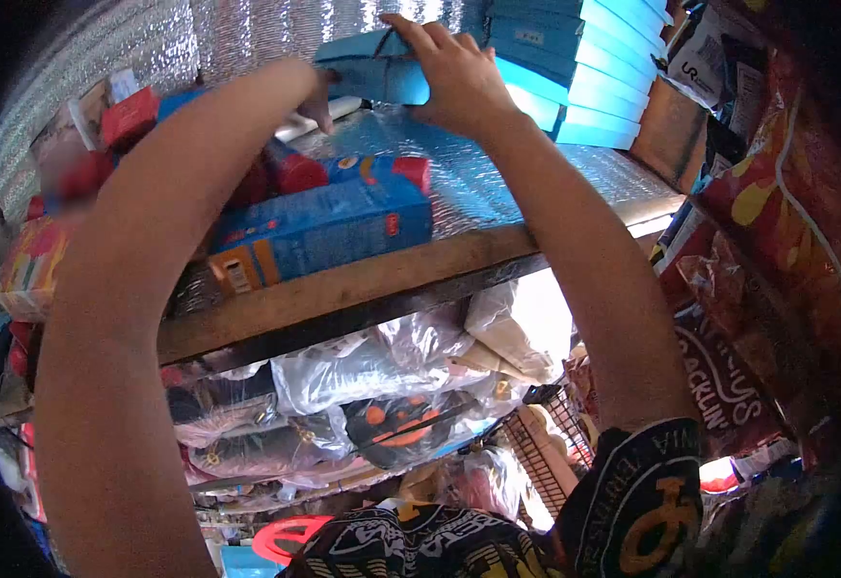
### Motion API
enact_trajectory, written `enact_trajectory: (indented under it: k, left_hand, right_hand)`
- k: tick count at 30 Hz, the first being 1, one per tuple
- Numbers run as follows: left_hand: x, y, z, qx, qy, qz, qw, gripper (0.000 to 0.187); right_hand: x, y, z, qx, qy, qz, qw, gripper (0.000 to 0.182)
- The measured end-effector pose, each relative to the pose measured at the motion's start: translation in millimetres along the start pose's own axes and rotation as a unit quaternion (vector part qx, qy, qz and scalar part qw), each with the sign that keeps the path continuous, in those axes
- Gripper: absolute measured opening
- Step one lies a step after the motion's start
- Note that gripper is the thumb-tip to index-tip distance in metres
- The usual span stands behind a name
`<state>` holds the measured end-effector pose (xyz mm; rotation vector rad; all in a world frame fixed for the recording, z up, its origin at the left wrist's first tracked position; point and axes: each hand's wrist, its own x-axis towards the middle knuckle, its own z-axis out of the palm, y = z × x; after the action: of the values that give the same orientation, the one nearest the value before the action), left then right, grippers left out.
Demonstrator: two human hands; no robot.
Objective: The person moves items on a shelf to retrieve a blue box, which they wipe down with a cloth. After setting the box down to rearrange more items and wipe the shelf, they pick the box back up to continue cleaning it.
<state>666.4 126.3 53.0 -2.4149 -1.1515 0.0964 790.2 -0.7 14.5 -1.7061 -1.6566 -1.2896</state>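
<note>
Up on the foil-lined shelf (483, 188), my right hand (464, 82) grips the right end of a flat blue box (372, 79), fingers over its top edge and thumb low at the front. My left hand (305, 91) is at the box's left end, blurred, with the fingers bent down and partly hidden behind the wrist. Beneath the left fingers lies a white tube-like item (339, 111). In front of the hands a blue carton (329, 217) lies along the shelf's wooden edge, with red-capped containers (300, 173) behind it.
A tall stack of blue boxes (575, 72) stands right of my right hand. A brown carton (671, 135) and hanging snack packs (729, 385) crowd the right side. A red box (130, 118) is at the left. Below the wooden edge (363, 279) are plastic-wrapped goods (343, 371) and a wire basket (541, 453).
</note>
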Motion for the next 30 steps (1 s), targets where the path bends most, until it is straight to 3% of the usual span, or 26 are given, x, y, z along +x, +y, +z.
enact_trajectory:
  k: [3,4,7,8,12,14,15,17,18,20,22,24,25,26,28,30]
  left_hand:
    - [13.1,-3.2,17.2,0.083,0.042,0.07,0.993,0.115]
    - [16.3,-2.4,17.5,0.091,-0.003,0.082,0.992,0.121]
    - [49.9,-14.8,35.0,0.095,0.014,0.094,0.991,0.116]
    - [39.1,-8.0,28.1,0.068,0.015,0.072,0.995,0.055]
    - [28.4,-6.8,12.3,-0.005,-0.02,-0.024,1.0,0.043]
    - [32.0,-12.0,11.1,-0.026,0.081,-0.064,0.994,0.036]
    - [25.9,-12.4,5.2,-0.025,0.079,-0.063,0.995,0.036]
    - [12.6,-17.5,-15.9,-0.051,0.107,-0.038,0.992,0.032]
    - [5.8,-21.4,-24.8,-0.006,0.103,-0.03,0.994,0.029]
    - [-1.7,-35.7,-40.8,0.04,0.099,-0.027,0.994,0.026]
    - [8.7,-53.3,-57.1,-0.134,-0.087,-0.065,0.985,0.032]
    - [-31.4,-42.6,-41.2,-0.145,0.054,-0.01,0.988,0.037]
    - [-53.4,-36.3,-33.4,-0.142,0.122,0.018,0.982,0.04]
    - [-33.0,-46.9,-31.3,-0.034,0.204,0.081,0.975,0.038]
    - [-34.9,-46.5,-36.4,0.073,0.278,0.141,0.947,0.037]
    - [-81.4,-25.7,-65.9,0.018,0.213,-0.019,0.977,0.039]
  right_hand:
    - [-0.4,0.6,2.1,-0.018,-0.013,0.0,1.0,0.087]
    - [-0.6,0.5,2.7,-0.026,-0.01,0.01,1.0,0.087]
    - [1.6,0.7,5.6,-0.021,0.016,0.043,0.999,0.088]
    - [2.9,2.4,10.3,-0.024,0.024,0.046,0.998,0.088]
    - [2.2,-1.1,-30.3,0.006,-0.046,0.01,0.999,0.078]
    - [-3.7,-6.7,-37.9,0.031,0.049,-0.022,0.998,0.06]
    - [-2.2,-2.7,-24.6,0.032,0.048,-0.02,0.998,0.06]
    - [1.5,7.0,11.3,-0.003,0.038,0.021,0.999,0.09]
    - [-0.7,4.3,10.9,-0.002,0.037,0.019,0.999,0.09]
    - [-4.2,1.2,8.2,-0.03,-0.057,-0.006,0.998,0.091]
    - [0.3,-1.3,6.4,-0.04,-0.092,-0.021,0.995,0.094]
    - [2.0,-9.2,10.3,-0.047,-0.185,-0.022,0.981,0.1]
    - [3.1,-10.9,14.2,-0.042,-0.184,-0.023,0.982,0.1]
    - [3.4,-9.8,19.4,-0.039,-0.232,-0.012,0.972,0.102]
    - [6.6,-8.4,19.6,-0.023,-0.297,-0.004,0.955,0.105]
    - [17.6,2.7,24.1,0.012,-0.335,-0.012,0.942,0.105]
